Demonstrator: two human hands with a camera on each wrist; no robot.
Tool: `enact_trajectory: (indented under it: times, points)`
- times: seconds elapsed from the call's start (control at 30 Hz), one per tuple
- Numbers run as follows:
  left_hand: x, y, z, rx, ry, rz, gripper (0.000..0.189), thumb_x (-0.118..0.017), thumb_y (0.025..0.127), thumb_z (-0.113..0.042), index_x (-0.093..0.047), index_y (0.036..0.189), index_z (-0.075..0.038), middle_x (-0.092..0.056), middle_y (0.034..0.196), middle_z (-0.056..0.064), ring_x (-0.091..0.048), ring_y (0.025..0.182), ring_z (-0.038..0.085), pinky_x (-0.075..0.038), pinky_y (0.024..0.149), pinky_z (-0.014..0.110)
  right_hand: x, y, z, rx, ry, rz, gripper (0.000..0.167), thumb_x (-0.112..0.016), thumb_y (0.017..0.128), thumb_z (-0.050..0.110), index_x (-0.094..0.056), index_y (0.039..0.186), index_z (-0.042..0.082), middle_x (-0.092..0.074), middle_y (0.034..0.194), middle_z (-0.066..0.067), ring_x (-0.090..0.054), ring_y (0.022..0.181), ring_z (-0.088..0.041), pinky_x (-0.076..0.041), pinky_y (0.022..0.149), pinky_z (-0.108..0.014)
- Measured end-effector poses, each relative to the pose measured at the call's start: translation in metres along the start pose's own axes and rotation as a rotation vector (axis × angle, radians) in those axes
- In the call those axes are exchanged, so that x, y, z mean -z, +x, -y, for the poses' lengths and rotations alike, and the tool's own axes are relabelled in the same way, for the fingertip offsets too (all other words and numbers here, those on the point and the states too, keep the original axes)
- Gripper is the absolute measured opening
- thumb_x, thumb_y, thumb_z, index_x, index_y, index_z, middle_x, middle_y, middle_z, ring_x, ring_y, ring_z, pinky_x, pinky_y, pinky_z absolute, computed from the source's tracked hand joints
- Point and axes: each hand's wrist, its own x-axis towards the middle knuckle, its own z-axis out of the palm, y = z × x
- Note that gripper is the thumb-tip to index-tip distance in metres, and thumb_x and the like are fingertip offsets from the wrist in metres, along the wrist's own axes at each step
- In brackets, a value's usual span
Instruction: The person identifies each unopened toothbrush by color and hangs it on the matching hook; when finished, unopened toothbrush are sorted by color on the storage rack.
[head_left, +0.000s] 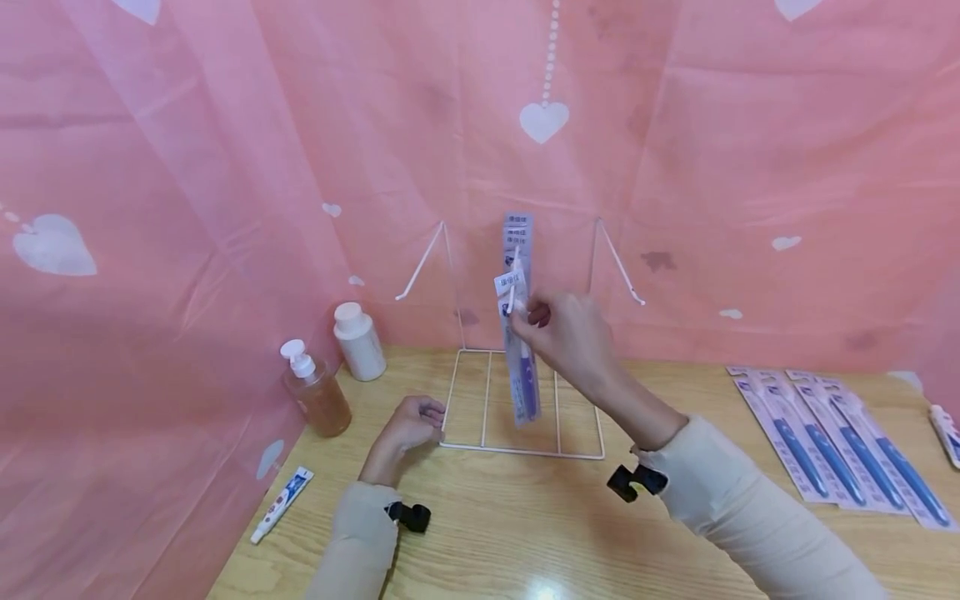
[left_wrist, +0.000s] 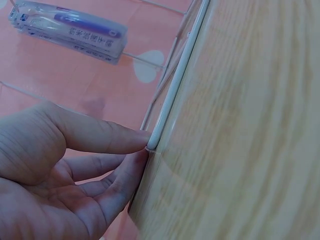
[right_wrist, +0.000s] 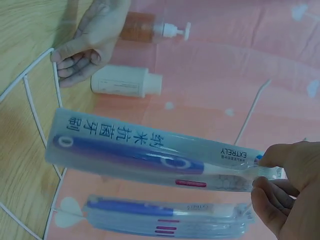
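Note:
My right hand (head_left: 573, 333) pinches a packaged purple toothbrush (right_wrist: 135, 155) by the top end of its clear pack. That end overlaps the tip of the middle hook (head_left: 512, 298) of a white wire rack (left_wrist: 176, 90), and the pack hangs down lengthwise. Behind it, several more packaged purple toothbrushes (right_wrist: 160, 217) hang together on the rack. Low at the left, my left hand (head_left: 408, 429) pinches the front left corner of the rack's wire base between thumb and fingers.
An orange pump bottle (head_left: 321, 404) and a white bottle (head_left: 362, 346) stand left of the rack. Nearer lies a toothpaste tube (head_left: 282, 505). Several packaged blue toothbrushes (head_left: 802, 454) lie at right, beside another tube (head_left: 947, 435). Bare hooks (head_left: 621, 262) project on both sides.

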Motion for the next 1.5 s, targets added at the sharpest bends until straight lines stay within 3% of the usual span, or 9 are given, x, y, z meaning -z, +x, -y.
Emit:
enact_trajectory:
  times: [0.4, 0.9, 1.2, 1.3, 1.5]
  points:
    - [-0.001, -0.001, 0.0, 0.003, 0.0, 0.001, 0.04, -0.074, 0.066, 0.019, -0.065, 0.103, 0.009, -0.063, 0.09, 0.012, -0.06, 0.081, 0.021, -0.053, 0.075, 0.031, -0.018, 0.033, -0.022, -0.121, 0.018, -0.079, 0.012, -0.073, 0.078, 0.012, -0.068, 0.073, 0.003, -0.07, 0.069, -0.008, -0.065, 0.064, -0.021, -0.05, 0.062, -0.036]
    - [-0.001, 0.003, -0.004, 0.014, 0.024, 0.0, 0.042, -0.074, 0.066, 0.018, -0.065, 0.105, 0.008, -0.062, 0.092, 0.013, -0.061, 0.083, 0.023, -0.053, 0.077, 0.033, -0.027, 0.057, -0.037, -0.212, -0.005, -0.12, 0.018, -0.076, 0.082, 0.016, -0.068, 0.074, 0.002, -0.068, 0.07, -0.01, -0.061, 0.062, -0.022, -0.044, 0.059, -0.032]
    - [-0.002, 0.001, -0.002, 0.017, 0.026, 0.006, 0.04, -0.074, 0.068, 0.017, -0.065, 0.106, 0.008, -0.062, 0.093, 0.012, -0.06, 0.084, 0.022, -0.053, 0.077, 0.032, -0.029, 0.048, -0.04, -0.214, 0.022, -0.094, 0.023, -0.078, 0.083, 0.019, -0.066, 0.075, 0.0, -0.068, 0.071, -0.011, -0.061, 0.063, -0.023, -0.046, 0.06, -0.033]
    - [-0.002, 0.001, -0.002, 0.017, 0.029, 0.004, 0.04, -0.074, 0.068, 0.017, -0.065, 0.106, 0.008, -0.062, 0.093, 0.012, -0.06, 0.085, 0.022, -0.054, 0.077, 0.032, -0.028, 0.037, -0.045, -0.228, 0.022, -0.031, 0.024, -0.077, 0.083, 0.02, -0.066, 0.084, -0.002, -0.068, 0.076, -0.012, -0.063, 0.068, -0.024, -0.049, 0.059, -0.034]
    - [-0.001, 0.001, -0.002, 0.017, 0.027, -0.008, 0.041, -0.074, 0.067, 0.018, -0.065, 0.106, 0.009, -0.062, 0.093, 0.013, -0.061, 0.084, 0.023, -0.054, 0.076, 0.032, -0.016, 0.014, -0.068, -0.274, -0.066, 0.091, 0.046, -0.08, 0.083, 0.037, -0.066, 0.104, -0.002, -0.069, 0.088, -0.014, -0.064, 0.072, -0.026, -0.051, 0.055, -0.036]
